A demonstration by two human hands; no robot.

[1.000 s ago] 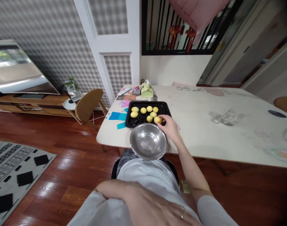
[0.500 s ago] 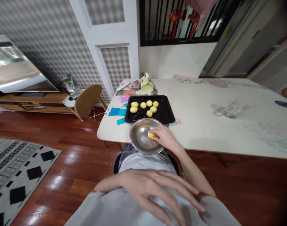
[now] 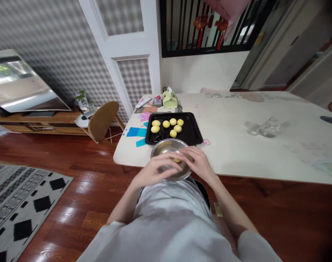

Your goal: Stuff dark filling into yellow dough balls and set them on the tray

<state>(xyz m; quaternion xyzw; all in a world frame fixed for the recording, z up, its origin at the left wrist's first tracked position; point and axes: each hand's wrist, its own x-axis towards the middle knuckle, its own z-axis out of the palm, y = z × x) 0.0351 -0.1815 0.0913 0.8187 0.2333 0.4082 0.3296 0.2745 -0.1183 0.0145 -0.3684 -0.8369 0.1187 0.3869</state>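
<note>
Below the table edge, over my lap, a steel bowl [image 3: 166,145] is held level with its far rim near the baking tray. My right hand [image 3: 200,162] reaches over its right rim, fingers closed on a yellow lemon [image 3: 177,160], mostly hidden behind the fingers. From the left, my left hand [image 3: 157,169] hovers over the bowl, its thumb apart from its outstretched fingers, close to the right fingertips. On the black baking tray [image 3: 193,127] lie several more lemons [image 3: 155,129] and some glossy black things [image 3: 159,136] I cannot make out.
On the white table [image 3: 231,153], a clear glass cup [image 3: 269,128] lies at the right. A green tissue box [image 3: 170,99] and a white remote [image 3: 143,102] are behind the tray. A wooden chair [image 3: 103,122] stands by the left end.
My left hand has risen from in front of my body to over the bowl, beside the right fingers. My right hand keeps the lemon over the bowl. The view has shifted slightly.
</note>
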